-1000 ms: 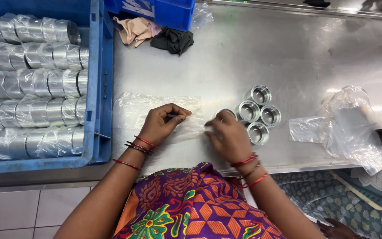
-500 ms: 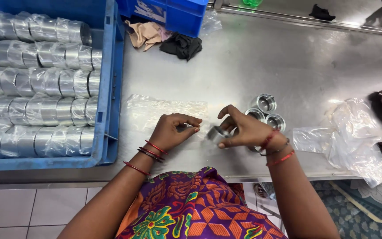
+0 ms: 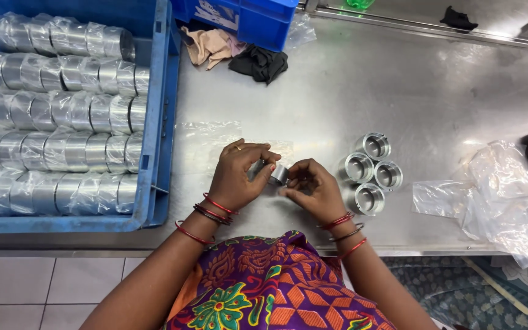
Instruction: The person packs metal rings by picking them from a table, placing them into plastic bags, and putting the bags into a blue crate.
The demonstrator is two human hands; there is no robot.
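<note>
Together, left hand (image 3: 236,174) and right hand (image 3: 313,189), each grip pinching one shiny metal ring (image 3: 278,173).

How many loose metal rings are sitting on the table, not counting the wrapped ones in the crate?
4, clustered right of the hands: one at the back, two in the middle, one nearest the table edge. A fifth is held between both hands.

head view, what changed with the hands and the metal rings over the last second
A second ago both hands lay on the clear bag flat on the table, five rings beside them. The right hand took one ring; now both hands, the left hand too, hold that metal ring up with the clear bag. Four loose rings and the blue crate stayed put.
</note>
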